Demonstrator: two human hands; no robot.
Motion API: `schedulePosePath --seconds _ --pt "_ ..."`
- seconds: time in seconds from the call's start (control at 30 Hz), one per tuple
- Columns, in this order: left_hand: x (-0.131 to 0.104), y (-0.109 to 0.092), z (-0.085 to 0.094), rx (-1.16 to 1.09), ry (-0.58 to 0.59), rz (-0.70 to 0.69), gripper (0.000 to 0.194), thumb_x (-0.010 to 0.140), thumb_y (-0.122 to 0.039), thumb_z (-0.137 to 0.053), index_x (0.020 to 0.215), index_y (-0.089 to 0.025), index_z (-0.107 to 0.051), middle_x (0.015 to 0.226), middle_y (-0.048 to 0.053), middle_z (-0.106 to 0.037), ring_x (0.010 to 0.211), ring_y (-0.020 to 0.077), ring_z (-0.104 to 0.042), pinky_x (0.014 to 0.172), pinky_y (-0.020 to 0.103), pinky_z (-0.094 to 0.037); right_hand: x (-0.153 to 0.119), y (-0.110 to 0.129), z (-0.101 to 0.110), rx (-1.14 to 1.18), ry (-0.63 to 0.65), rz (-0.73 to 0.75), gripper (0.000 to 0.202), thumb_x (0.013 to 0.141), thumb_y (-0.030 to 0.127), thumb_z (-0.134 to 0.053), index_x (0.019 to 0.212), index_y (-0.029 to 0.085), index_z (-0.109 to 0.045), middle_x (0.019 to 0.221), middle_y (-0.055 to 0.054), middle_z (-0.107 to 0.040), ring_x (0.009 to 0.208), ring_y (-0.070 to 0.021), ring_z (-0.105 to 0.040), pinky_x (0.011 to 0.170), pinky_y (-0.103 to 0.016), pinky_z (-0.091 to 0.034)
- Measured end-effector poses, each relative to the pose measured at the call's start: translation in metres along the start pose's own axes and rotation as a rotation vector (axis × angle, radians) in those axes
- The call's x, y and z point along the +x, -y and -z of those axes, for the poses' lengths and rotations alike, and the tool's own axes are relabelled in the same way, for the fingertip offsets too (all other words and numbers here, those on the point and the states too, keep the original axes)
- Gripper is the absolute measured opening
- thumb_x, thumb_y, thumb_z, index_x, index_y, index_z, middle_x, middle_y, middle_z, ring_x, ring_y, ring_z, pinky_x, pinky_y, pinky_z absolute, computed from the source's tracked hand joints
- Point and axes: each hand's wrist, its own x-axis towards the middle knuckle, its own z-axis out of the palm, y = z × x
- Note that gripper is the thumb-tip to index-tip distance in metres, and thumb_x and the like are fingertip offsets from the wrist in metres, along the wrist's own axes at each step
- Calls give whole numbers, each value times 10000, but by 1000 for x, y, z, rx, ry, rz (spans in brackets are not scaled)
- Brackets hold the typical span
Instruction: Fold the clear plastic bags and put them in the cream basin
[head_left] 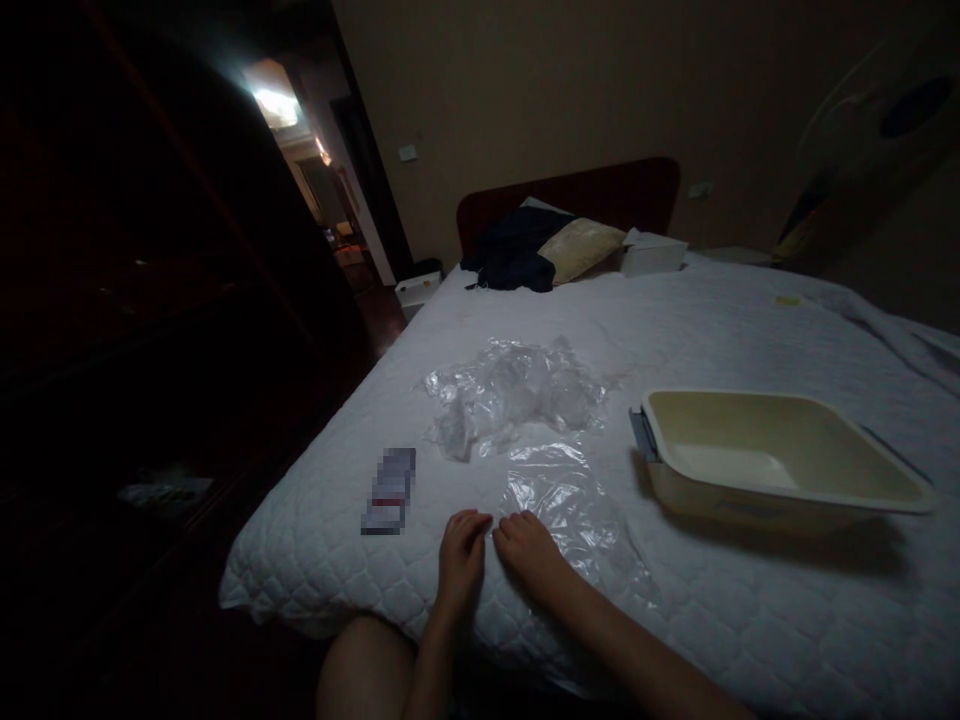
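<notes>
My right hand (531,552) is closed at the left edge of a clear plastic bag (581,510) spread flat on the bed. Close beside it, fingertips almost meeting, is my left hand (461,560). Its fingers are curled and pressed together, and what they pinch is too small to make out. Beyond both hands lies a crumpled heap of clear plastic bags (517,390). A blurred-out rectangular object (390,490), perhaps a phone, rests to the left of my left hand.
A cream plastic tub (787,495) with grey handles stands on the white quilted bed (315,540) at right. Dark clothing (517,245), a yellowish pillow (581,248) and a white box (654,254) lie near the headboard (630,185). A fan (847,130) stands at far right.
</notes>
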Motion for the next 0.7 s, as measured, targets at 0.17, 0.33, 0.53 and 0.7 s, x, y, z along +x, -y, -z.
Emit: schedulePosePath --seconds 0.17,0.33,0.53,0.7 --pt "0 -5 2 -70 -2 31 221 763 -168 -464 876 -200 -651 934 56 -602 929 191 -543 865 390 -431 -2 -3 9 177 -10 -137 136 812 141 -456 810 157 -591 790 -66 -621 760 -186 -555 704 -299 -383" --pt "-1 -9 3 -141 -47 87 212 758 -190 -468 875 -187 -645 934 61 -609 918 190 -555 861 386 -435 -4 -10 26 680 -89 -334 177 807 203 -440 805 171 -614 759 -37 -639 715 -151 -578 669 -251 -414" --pt "3 -18 0 -201 -24 133 209 763 -209 -489 920 -173 -622 960 70 -616 923 189 -564 861 368 -434 -3 -24 24 1194 -223 -524 156 736 310 -537 710 167 -594 676 -15 -617 662 -151 -574 632 -257 -447" --pt "17 -25 -5 -203 -15 132 203 754 -233 -528 922 -175 -625 976 74 -622 936 188 -563 851 341 -437 -4 -38 19 1340 -278 -603 222 681 394 -593 687 173 -582 665 -10 -604 662 -159 -579 649 -281 -452"
